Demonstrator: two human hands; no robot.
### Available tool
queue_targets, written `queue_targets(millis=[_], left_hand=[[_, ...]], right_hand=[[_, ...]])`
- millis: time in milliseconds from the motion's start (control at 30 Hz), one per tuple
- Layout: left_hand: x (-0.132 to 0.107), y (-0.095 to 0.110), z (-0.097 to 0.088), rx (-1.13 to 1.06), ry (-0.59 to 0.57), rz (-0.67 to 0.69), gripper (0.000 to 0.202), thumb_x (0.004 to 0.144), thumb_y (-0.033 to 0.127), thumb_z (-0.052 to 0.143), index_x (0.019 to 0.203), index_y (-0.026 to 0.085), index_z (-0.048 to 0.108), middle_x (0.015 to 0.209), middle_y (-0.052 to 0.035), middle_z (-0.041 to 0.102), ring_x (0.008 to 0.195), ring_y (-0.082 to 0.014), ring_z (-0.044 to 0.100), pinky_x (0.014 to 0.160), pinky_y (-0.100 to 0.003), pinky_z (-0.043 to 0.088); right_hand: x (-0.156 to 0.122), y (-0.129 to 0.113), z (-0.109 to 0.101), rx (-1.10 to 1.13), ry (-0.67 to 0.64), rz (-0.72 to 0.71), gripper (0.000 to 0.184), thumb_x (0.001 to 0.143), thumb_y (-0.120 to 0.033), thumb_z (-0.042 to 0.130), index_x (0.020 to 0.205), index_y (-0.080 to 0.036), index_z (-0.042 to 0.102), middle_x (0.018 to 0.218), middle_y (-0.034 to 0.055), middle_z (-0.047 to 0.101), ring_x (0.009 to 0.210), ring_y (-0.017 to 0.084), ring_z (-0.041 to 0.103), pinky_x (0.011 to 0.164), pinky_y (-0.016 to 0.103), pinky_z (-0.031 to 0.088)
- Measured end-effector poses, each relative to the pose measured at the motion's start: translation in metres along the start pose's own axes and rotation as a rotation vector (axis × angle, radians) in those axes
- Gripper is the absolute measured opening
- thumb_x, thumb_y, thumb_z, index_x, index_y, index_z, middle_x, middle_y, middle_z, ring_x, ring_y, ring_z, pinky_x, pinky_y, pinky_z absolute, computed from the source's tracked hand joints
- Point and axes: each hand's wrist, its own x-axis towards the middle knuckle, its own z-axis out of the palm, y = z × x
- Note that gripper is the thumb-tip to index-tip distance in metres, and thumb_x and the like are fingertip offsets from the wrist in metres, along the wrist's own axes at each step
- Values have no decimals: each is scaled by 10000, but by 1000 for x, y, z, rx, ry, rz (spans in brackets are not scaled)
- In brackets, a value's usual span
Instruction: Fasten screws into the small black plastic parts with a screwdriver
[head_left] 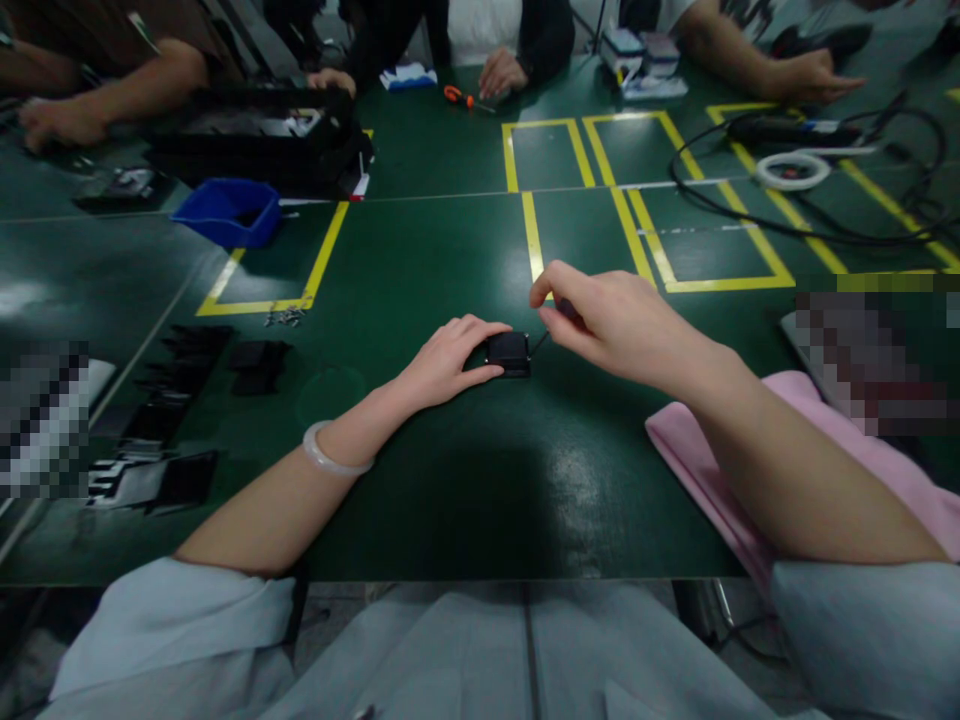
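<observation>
My left hand point(454, 362) pinches a small black rectangular part point(508, 354) on the green table, thumb along the near side and fingers along the far side. Small shiny spots show at its corners. A screwdriver point(541, 341) is gripped in my right hand point(600, 318); its dark handle is mostly hidden by the fingers. The thin shaft slants down to the left, its tip at or close to the part's right edge. Whether the tip touches a screw, I cannot tell.
Loose screws point(286, 315) lie left of my hands, near several black parts point(257, 365) and a blue bin point(229, 212). A pink cloth point(697, 470) lies under my right forearm. Cables point(810, 235) coil at the right. Across the table, an orange-handled screwdriver point(466, 98) lies beside a co-worker's hand.
</observation>
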Motion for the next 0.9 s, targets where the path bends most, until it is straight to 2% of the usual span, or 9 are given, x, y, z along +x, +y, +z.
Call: queue_targets(millis=[167,333,533,733,900], left_hand=[[0,-1,0,5,10,10,511,974,479,562,1409,216,511,1212,-110,584,1092,-275,544,950,-407,438],[0,1,-1,6,-1,-2,490,976,476,556,1401,236,513,1218,-105,585,1105,-276,539,961,-407,432],[0,0,-1,4,-6,-3,499,978,488,546,1408,237,510,1238,-108,580,1110,-278,537,961,-406,430],[0,-1,0,7,2,4,516,977,492,553,1418,230,500,1235,-110,582,1109,-279,540,958,-409,431],[0,1,-1,7,-2,1,496,979,479,555,1404,227,513,1226,-108,582,1119,-279,539,967,-409,428]], right_hand=[[0,1,-1,-14,-11,1,252,999,-373,441,1038,-198,619,720,18,644,645,176,562,643,285,304],[0,0,-1,-21,-21,16,256,998,-322,412,1065,-196,625,708,18,644,640,176,569,642,287,311],[0,0,-1,15,-9,11,265,979,-273,419,1153,-194,603,788,27,679,681,179,595,680,289,339],[0,0,-2,0,-31,14,240,994,-355,447,1074,-201,613,740,18,651,660,181,583,651,283,325],[0,0,0,6,-9,11,237,980,-274,430,1129,-193,595,762,23,669,655,177,585,643,278,326]])
